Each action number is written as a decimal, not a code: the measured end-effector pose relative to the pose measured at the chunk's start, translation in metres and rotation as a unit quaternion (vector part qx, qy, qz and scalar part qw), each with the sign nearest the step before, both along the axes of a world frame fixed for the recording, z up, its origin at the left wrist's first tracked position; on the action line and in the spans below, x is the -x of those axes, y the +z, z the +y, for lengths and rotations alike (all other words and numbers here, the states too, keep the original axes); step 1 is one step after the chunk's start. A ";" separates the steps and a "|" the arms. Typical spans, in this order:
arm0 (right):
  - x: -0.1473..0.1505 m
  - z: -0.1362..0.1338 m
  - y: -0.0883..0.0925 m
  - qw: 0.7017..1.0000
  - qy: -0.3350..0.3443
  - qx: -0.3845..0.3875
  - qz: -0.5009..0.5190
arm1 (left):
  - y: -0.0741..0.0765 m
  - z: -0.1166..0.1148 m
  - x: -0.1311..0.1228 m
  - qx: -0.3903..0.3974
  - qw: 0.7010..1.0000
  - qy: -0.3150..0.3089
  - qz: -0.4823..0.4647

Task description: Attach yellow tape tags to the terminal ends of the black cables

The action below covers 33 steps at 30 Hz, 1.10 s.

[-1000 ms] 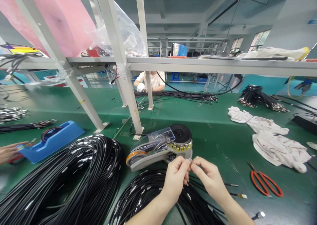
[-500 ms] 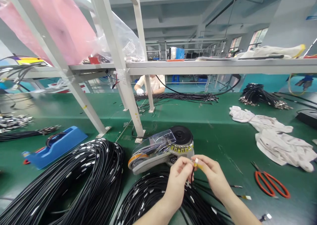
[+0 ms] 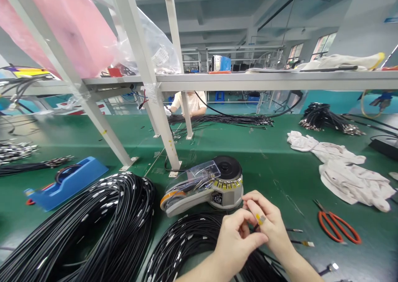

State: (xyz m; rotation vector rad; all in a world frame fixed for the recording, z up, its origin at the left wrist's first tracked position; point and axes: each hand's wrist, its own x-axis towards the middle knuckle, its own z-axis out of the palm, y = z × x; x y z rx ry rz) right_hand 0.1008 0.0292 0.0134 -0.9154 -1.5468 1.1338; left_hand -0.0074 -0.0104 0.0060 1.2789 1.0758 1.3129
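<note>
My left hand [image 3: 234, 241] is closed, its fingers curled around a thin black cable [image 3: 256, 228] that shows only as a short piece between the hands. My right hand [image 3: 272, 224] meets it there with bent fingers closed about the same cable. A small yellow and silver cable end [image 3: 260, 219] lies against the right fingers; the fingertips partly hide it. Below both hands spreads a coil of black cables [image 3: 174, 240] with white marks. Just beyond them stands a round tape dispenser [image 3: 228, 182] with yellow tape pieces along its rim.
Another black cable coil [image 3: 124, 199] lies left, beside a blue tape holder [image 3: 70, 182]. To the right are orange-handled scissors [image 3: 338, 226] and white gloves [image 3: 351, 178]. A shelf post [image 3: 164, 133] rises behind the dispenser. A person [image 3: 192, 104] sits across the bench.
My left hand has moved right and turned over the cable, closing in against my right hand. The white cable tip that stood up between the fingers is now lower and partly covered.
</note>
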 end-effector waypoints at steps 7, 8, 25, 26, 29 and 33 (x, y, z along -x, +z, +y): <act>-0.002 0.006 -0.004 0.985 0.046 0.111 0.127 | 0.010 0.005 0.009 0.052 0.997 0.036 -0.039; -0.003 0.007 -0.003 0.978 0.077 0.122 0.152 | 0.011 0.006 0.010 0.053 0.997 0.034 -0.044; -0.003 0.003 0.000 0.975 0.111 0.089 0.168 | 0.001 0.004 0.008 -0.022 0.998 0.021 -0.059; -0.002 0.002 0.001 0.971 0.111 0.103 0.184 | -0.001 0.004 0.008 -0.024 0.997 0.018 -0.067; 0.000 0.001 0.001 0.954 0.117 0.148 0.232 | -0.005 0.005 0.007 -0.026 0.996 0.003 -0.086; 0.001 0.004 0.000 0.936 0.141 0.199 0.255 | -0.007 0.010 0.010 -0.019 0.994 -0.040 -0.097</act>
